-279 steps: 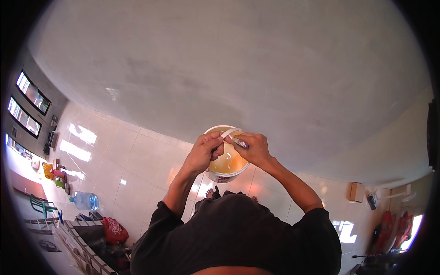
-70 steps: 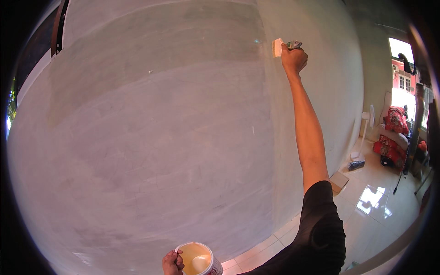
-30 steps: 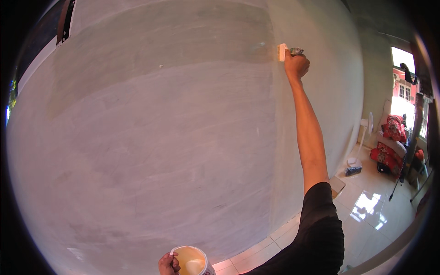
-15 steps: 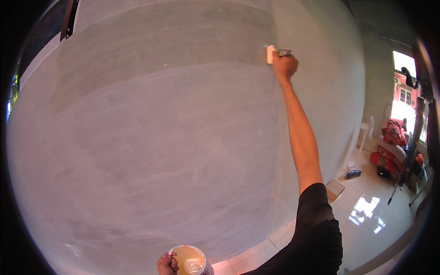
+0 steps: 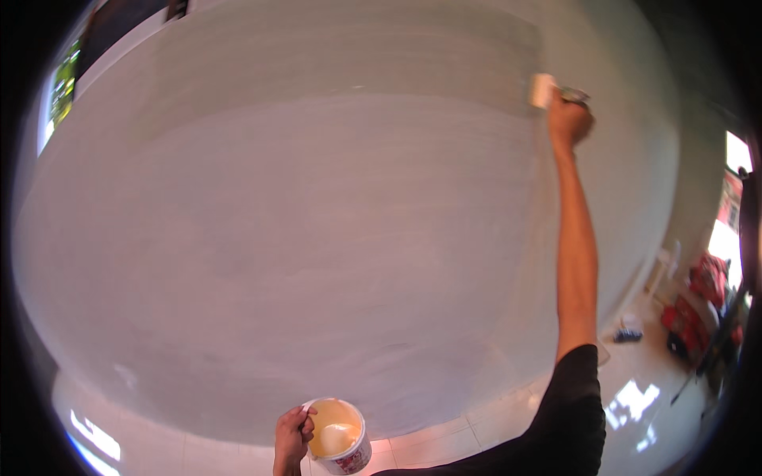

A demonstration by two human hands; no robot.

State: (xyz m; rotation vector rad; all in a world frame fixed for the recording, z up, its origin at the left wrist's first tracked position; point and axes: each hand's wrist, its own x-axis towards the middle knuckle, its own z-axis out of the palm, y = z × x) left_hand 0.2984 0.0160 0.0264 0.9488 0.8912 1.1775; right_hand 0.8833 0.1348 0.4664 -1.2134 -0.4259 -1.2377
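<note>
My right hand (image 5: pixel 571 123) is stretched up to the wall, its fingers closed round the handle of a wide paintbrush (image 5: pixel 543 91). The brush's pale bristles touch the grey wall (image 5: pixel 333 206) near the right end of a darker, damp-looking band (image 5: pixel 341 55). Low in the view, my left hand (image 5: pixel 294 432) grips the rim of a white bucket (image 5: pixel 349 458). A pale cream liquid (image 5: pixel 335 436) lies in the bottom of the bucket.
Glossy pale floor tiles (image 5: pixel 484 424) run along the wall's foot. At the right, red patterned bundles (image 5: pixel 684 321) and a dark brush head (image 5: pixel 627 336) lie on the floor near a bright opening. A dark-framed window (image 5: pixel 119 32) is at upper left.
The view has swung, so wall and floor sit differently in it. My right hand, with the paintbrush, appears farther right, still at the band's right end. More of the bucket shows.
</note>
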